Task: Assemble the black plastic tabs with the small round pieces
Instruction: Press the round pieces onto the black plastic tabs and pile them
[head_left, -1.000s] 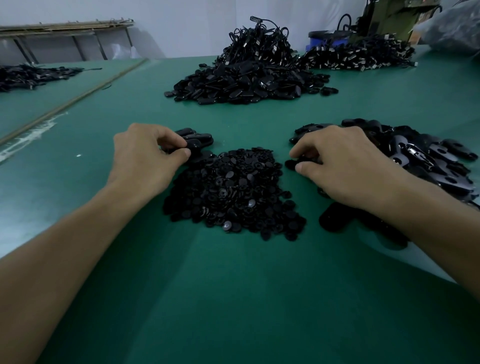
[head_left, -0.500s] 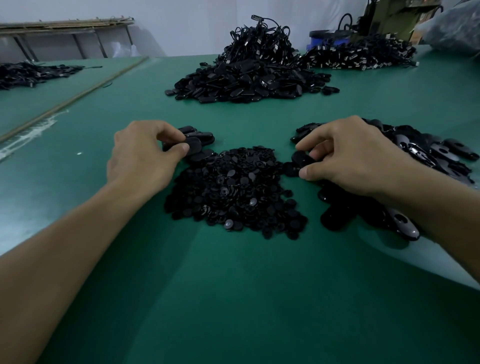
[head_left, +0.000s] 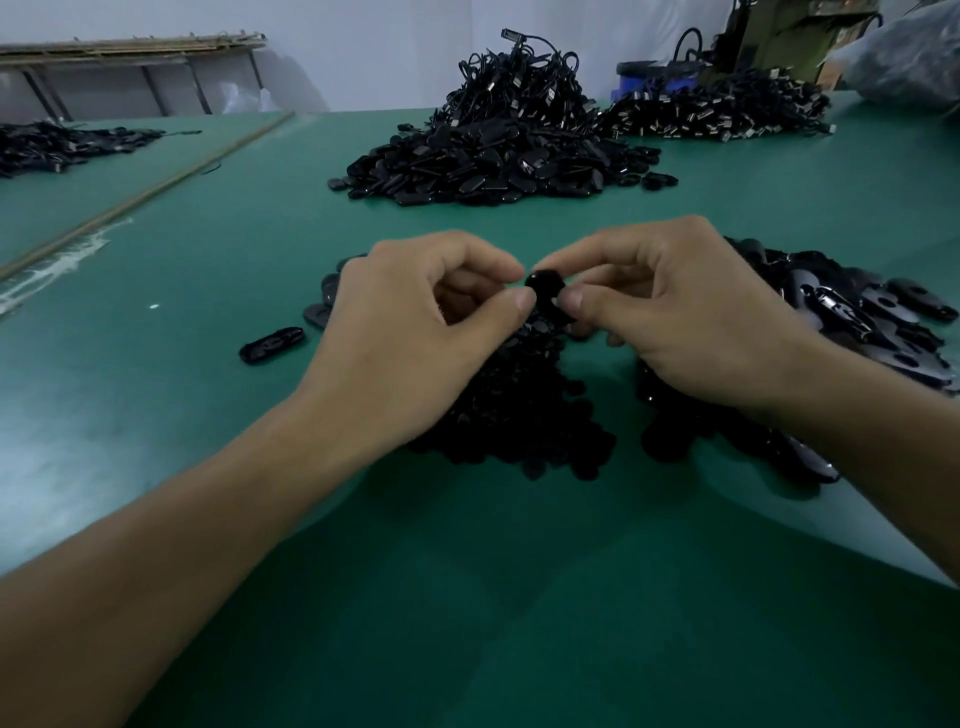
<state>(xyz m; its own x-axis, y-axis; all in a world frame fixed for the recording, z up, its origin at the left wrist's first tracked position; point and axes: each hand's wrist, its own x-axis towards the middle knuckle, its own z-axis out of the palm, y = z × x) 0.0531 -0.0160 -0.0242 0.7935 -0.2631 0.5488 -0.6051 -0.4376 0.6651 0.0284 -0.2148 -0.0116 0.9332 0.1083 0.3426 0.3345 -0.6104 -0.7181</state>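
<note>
both hands are up over the middle of the green bench (head_left: 467, 597), meeting just above the pile of small round pieces (head_left: 519, 415). the left hand (head_left: 415, 332) comes in from nine o'clock, thumb and forefinger curled and pinching. the right hand (head_left: 675, 312) comes in from three o'clock and does the same. between the fingers (head_left: 519, 300) of the two hands sits one small black plastic piece (head_left: 545, 291), rounded and glossy, gripped from both sides. i cannot tell whether it is a tab, a round piece, or the two pressed together; it is too dark and too covered. the other fingers of both hands are tucked in loosely underneath.

the round pieces spread from under the hands toward six o'clock. at three o'clock, partly under the right wrist, lies the heap of black plastic tabs (head_left: 857, 322), flat with holes in them. at nine o'clock a single tab (head_left: 271, 345) lies alone on the bench, and a few more tabs (head_left: 327, 296) peek out just behind the left hand.

far off at twelve o'clock stands a big mound of black parts (head_left: 493, 161) with a tangle of corded pieces (head_left: 519, 67) on top. at one o'clock is another long heap (head_left: 727, 114), with a blue container (head_left: 649, 73) behind it. at ten o'clock, past a wooden strip (head_left: 156, 187), is a low dark pile (head_left: 57, 145).
</note>
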